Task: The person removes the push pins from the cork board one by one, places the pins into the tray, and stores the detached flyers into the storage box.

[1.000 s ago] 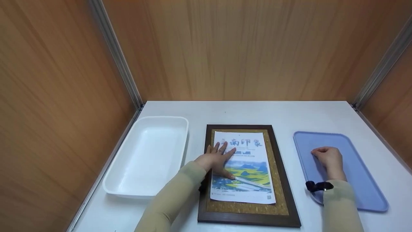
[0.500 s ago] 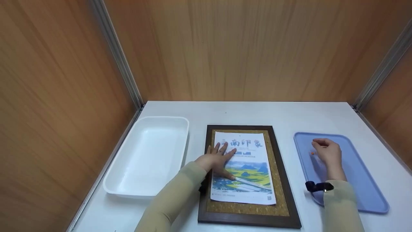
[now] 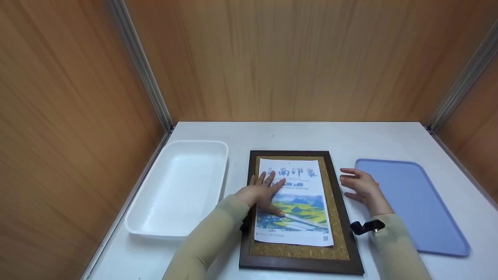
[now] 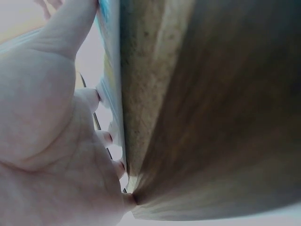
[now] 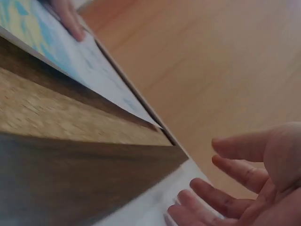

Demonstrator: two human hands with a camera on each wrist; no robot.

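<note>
A dark wooden frame (image 3: 297,267) with a cork face lies in the middle of the white table. A printed poster (image 3: 301,206) with a yellow and blue landscape lies on the cork. My left hand (image 3: 263,193) presses flat on the poster's left part, fingers spread. My right hand (image 3: 360,185) hovers between the frame's right edge and the lilac tray (image 3: 422,206), fingers straight and nothing in them. In the right wrist view the right hand's fingers (image 5: 235,183) stand open beside the frame (image 5: 70,183). The left wrist view shows my palm (image 4: 47,141) against the cork (image 4: 141,94).
A deep white plastic bin (image 3: 175,190) stands left of the frame. Wooden walls close in the table (image 3: 311,136) at the back and on both sides. The lilac tray shows nothing on it.
My right hand left the lilac tray and moved left to the frame's right edge, its fingers uncurling. A small orange speck beside it half a second ago no longer shows. The left hand stayed put.
</note>
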